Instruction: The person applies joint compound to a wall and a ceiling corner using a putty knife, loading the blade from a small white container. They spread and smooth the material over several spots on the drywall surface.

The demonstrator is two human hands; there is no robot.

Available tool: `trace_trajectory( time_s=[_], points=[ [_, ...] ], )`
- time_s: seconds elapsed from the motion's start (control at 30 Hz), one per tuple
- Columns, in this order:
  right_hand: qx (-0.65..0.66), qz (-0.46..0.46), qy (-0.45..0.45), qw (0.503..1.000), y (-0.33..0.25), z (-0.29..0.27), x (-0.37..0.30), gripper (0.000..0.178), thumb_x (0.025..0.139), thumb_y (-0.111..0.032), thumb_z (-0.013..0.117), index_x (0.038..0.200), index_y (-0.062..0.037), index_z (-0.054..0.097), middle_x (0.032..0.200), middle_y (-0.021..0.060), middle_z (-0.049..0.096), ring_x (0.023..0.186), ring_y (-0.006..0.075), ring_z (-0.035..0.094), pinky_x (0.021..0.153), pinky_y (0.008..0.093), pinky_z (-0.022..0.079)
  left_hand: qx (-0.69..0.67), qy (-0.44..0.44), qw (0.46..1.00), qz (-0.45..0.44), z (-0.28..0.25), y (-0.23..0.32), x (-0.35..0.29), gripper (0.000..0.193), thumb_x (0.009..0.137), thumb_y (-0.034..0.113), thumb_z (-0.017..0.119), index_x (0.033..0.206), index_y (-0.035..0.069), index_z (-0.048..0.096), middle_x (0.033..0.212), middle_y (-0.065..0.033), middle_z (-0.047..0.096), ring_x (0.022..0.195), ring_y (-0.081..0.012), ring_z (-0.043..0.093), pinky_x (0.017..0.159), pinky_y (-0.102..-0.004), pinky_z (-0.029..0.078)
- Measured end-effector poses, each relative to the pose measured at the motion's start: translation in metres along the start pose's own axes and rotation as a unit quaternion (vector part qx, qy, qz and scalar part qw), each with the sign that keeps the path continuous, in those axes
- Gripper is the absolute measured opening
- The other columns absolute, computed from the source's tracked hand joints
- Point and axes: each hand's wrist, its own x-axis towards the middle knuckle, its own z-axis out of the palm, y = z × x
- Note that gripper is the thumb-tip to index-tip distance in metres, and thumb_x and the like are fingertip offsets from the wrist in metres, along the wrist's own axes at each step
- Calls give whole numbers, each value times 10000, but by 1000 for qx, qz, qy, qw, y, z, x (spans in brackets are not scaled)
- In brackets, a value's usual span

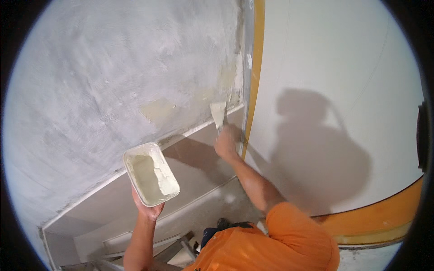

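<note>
My left hand [147, 208] holds up a white plastic tub [169, 197] from below, closed on its near end. Pale, creamy filler [147, 177] lies inside the tub and is smeared on its walls. In my right hand [227, 142] is a putty knife [218, 114], its handle mostly hidden by the fingers. The blade carries pale filler and is at the lower right corner of the grey plastered wall [113, 58]; whether it touches the wall I cannot tell. A cream filler patch [158, 109] shows on the wall left of the knife.
A yellow-orange vertical strip [255, 58] borders the wall on the right. Beyond it stands a large white panel [343, 49] with my shadow on it. An orange band [379, 223] runs along the panel's lower edge. Metal framework [181, 248] is partly visible low down, beside my body.
</note>
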Motion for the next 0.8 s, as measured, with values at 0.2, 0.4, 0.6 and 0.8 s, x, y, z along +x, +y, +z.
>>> trace_trajectory(
  time_s=[0.2, 0.4, 0.6, 0.8],
  points=[
    [107, 144, -110, 978, -53, -134, 10, 505, 929, -124, 695, 1317, 103, 465, 1116, 394, 663, 1090, 555, 641, 943, 581, 517, -21, -78, 996, -36, 8, 6, 4, 518, 1092, 441, 407, 1422, 77, 569, 1330, -126, 674, 1150, -321, 699, 978, -518, 595],
    [106, 66, -18, 992, -100, -175, 74, 494, 944, -144, 687, 1320, 89, 469, 1108, 370, 676, 1074, 533, 656, 920, 570, 530, -43, -112, 992, -45, 6, 5, 1, 597, 1090, 520, 372, 1488, 97, 511, 1388, -111, 636, 1261, -326, 640, 1064, -521, 537],
    [43, 134, -103, 985, -36, -55, -19, 440, 939, -150, 700, 1259, 68, 490, 1131, 354, 672, 1100, 531, 649, 958, 560, 523, -32, -104, 991, -75, -1, -3, 5, 626, 1084, 561, 363, 1507, 120, 499, 1451, -107, 592, 1293, -324, 609, 1083, -517, 515],
    [27, 197, -223, 954, -46, -114, -45, 576, 939, -150, 662, 1396, 111, 430, 1166, 361, 675, 1132, 506, 655, 1009, 538, 510, -42, -79, 993, -76, -16, -6, 18, 632, 1077, 574, 382, 1508, 127, 500, 1437, -98, 602, 1274, -320, 619, 1074, -512, 518]
  ],
)
